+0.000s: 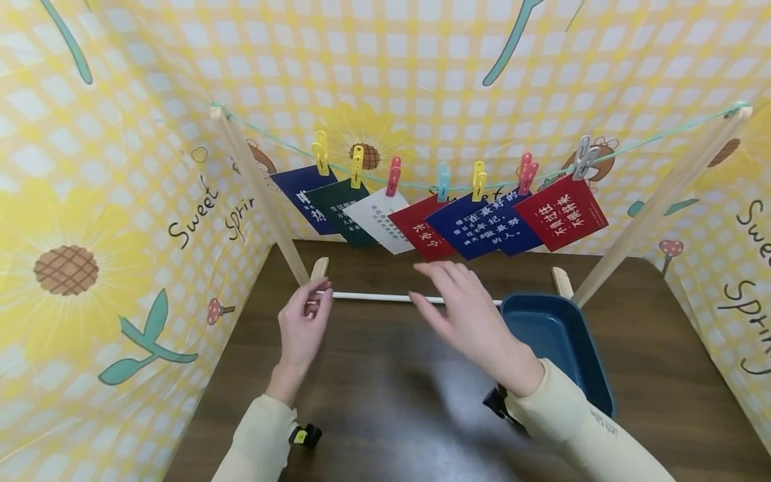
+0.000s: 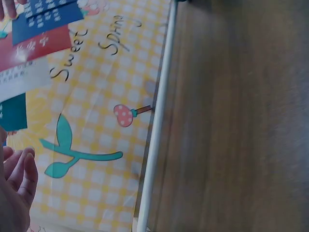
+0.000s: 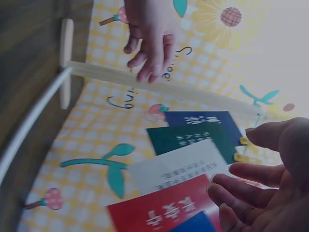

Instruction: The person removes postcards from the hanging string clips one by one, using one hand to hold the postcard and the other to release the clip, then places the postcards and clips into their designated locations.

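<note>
Checked yellow cloth behind the string, dark wooden bench beneath. Pegged along the string, seven cards. Below the string's left part, left hand, empty, fingers loosely curled; below its middle, right hand, empty, fingers extended, thumb apart. Blue tray below the string's right part.

In front of me I have a dark brown bench with visible wood grain, a rounded far right corner and a pale sheen across its middle. Towards its far edge stand two pale wooden feet, the left foot and the right foot, well apart. A white rod runs low between them; I can't tell whether it touches the wood. On my right sits a dark blue tray with rounded corners, near the right foot, its near left part hidden from me
</note>
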`<act>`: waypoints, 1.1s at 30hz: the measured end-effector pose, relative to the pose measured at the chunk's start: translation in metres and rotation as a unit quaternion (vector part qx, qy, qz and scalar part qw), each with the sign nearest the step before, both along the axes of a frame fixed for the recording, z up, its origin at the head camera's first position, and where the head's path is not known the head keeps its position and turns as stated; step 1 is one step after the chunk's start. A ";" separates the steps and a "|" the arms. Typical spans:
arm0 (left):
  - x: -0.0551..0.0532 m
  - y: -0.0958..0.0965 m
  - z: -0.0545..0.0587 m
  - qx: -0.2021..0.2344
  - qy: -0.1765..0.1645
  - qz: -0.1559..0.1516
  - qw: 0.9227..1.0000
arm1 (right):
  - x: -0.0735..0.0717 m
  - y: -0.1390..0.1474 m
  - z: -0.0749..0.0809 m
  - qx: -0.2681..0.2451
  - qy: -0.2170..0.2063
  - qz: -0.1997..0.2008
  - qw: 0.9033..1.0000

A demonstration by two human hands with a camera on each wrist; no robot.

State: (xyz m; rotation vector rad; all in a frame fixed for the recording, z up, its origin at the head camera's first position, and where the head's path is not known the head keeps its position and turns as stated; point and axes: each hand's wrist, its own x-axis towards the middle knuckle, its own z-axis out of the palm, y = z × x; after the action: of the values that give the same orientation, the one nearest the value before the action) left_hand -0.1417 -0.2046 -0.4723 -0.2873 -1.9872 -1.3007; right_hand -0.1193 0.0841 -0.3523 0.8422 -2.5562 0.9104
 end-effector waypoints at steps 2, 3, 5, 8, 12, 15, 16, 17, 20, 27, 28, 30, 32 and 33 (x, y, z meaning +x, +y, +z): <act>-0.003 -0.001 0.007 0.017 -0.002 -0.003 1.000 | -0.005 -0.006 0.010 0.003 0.011 0.010 1.000; -0.004 -0.001 0.012 0.023 -0.002 -0.007 1.000 | -0.007 -0.009 0.014 0.006 0.018 0.015 1.000; -0.004 0.000 0.022 0.030 -0.006 -0.019 0.999 | -0.010 -0.013 0.023 0.018 0.041 0.023 0.999; -0.004 0.000 0.036 0.036 -0.018 -0.028 0.999 | -0.016 -0.019 0.036 0.041 0.083 0.039 0.995; -0.006 -0.003 0.048 0.055 -0.055 -0.029 0.997 | -0.025 -0.025 0.056 0.063 0.125 0.056 0.989; -0.008 -0.005 0.054 0.076 -0.084 -0.032 0.993 | -0.031 -0.029 0.072 0.067 0.145 0.067 0.985; -0.009 -0.005 0.055 0.082 -0.092 -0.034 0.992 | -0.033 -0.031 0.078 0.067 0.151 0.071 0.984; -0.010 -0.006 0.057 0.086 -0.098 -0.035 0.991 | -0.035 -0.033 0.084 0.068 0.157 0.075 0.982; -0.015 -0.008 0.059 0.099 -0.113 -0.041 0.988 | -0.042 -0.038 0.101 0.077 0.177 0.091 0.977; -0.033 -0.018 0.052 0.136 -0.129 -0.051 0.981 | -0.064 -0.060 0.139 0.100 0.190 0.129 0.968; -0.034 -0.019 0.052 0.139 -0.128 -0.054 0.980 | -0.069 -0.063 0.144 0.104 0.182 0.131 0.969; -0.036 -0.020 0.054 0.141 -0.134 -0.058 0.979 | -0.077 -0.069 0.152 0.115 0.172 0.129 0.970; -0.039 -0.021 0.055 0.148 -0.144 -0.063 0.976 | -0.086 -0.074 0.159 0.125 0.174 0.121 0.969; -0.041 -0.023 0.053 0.152 -0.143 -0.067 0.976 | -0.091 -0.076 0.161 0.129 0.177 0.117 0.969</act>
State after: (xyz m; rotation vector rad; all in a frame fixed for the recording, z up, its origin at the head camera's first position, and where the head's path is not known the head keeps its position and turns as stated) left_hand -0.1831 -0.2272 -0.4192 -0.0906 -1.9863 -1.7938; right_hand -0.2101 0.0079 -0.1910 1.2759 -2.3192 0.4357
